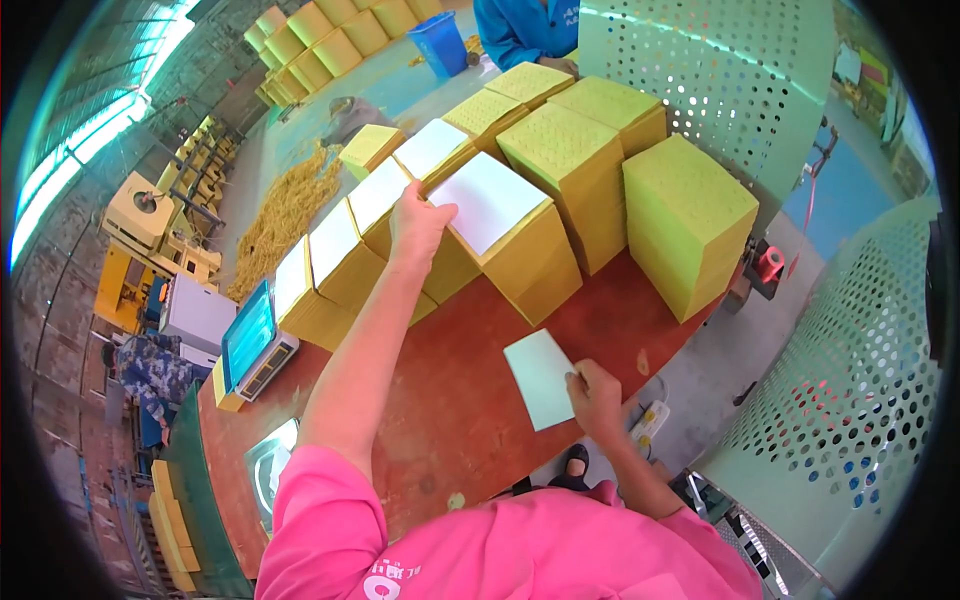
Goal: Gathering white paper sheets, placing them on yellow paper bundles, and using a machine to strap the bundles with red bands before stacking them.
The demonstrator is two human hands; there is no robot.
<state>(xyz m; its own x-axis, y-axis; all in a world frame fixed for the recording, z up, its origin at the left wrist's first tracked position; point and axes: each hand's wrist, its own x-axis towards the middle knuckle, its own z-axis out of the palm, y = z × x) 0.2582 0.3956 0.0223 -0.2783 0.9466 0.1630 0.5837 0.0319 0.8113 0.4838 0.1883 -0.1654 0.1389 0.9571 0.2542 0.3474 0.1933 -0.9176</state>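
My right hand pinches the edge of a small stack of white paper sheets, held over the red tabletop near its front edge. Reaching forward, my left hand rests at the left edge of a white sheet lying on a tall yellow paper stack. Its thumb and index finger are apart; the other fingers are partly hidden. Beside that hand, another white sheet covers the neighbouring yellow stack. More white-topped stacks stand in a row to the left.
A tall yellow stack stands at the right of the red table. At left are a blue-screened device and a clear plastic bag. Perforated green metal panels flank the right side. Across the table is a person in blue.
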